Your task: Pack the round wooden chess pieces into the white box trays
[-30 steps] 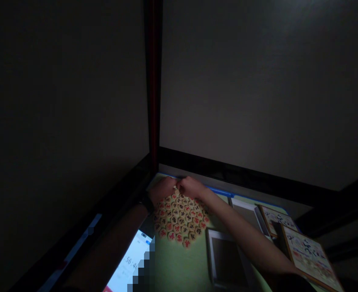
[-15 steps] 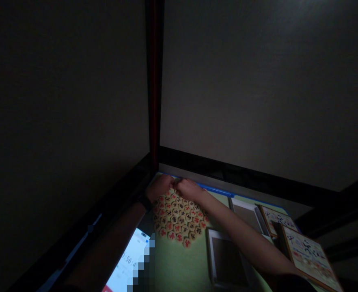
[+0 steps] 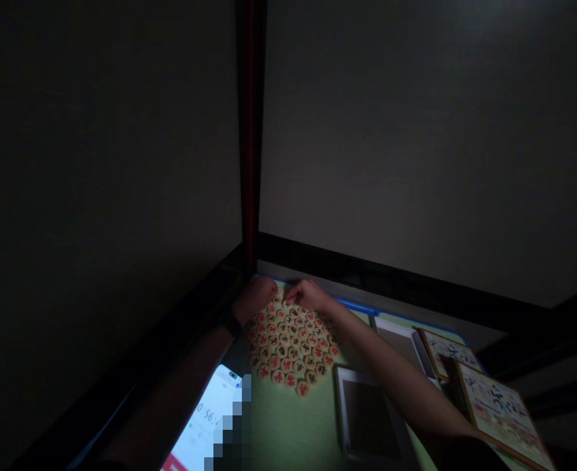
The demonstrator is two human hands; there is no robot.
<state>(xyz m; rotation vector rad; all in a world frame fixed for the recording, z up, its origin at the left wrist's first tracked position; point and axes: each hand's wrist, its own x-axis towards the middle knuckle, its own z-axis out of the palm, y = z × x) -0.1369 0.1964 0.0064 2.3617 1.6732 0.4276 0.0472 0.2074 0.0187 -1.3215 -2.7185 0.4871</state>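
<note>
Round wooden xiangqi pieces (image 3: 294, 353) with red or black characters lie flat in close staggered rows on the green table top (image 3: 288, 425). My left hand (image 3: 258, 294), a dark band on its wrist, is curled closed at the far left end of the rows. What its fingers hold, if anything, is hidden. To its right, my right hand (image 3: 309, 294) is pinched at the far edge of the rows, its fingertips on a pale piece (image 3: 286, 302). A small gap separates the two hands, with a piece or two showing between them.
An open box (image 3: 345, 418) stands right of the pieces, partly under my right forearm, with another box (image 3: 423, 353) behind it. Two printed box lids (image 3: 504, 412) lie at the right. A lit phone (image 3: 205, 412) shows a timer at lower left. Walls rise close behind the table.
My hands have moved apart slightly; the right has shifted a little to the right and away from me, uncovering pieces between them. The rows look otherwise the same.
</note>
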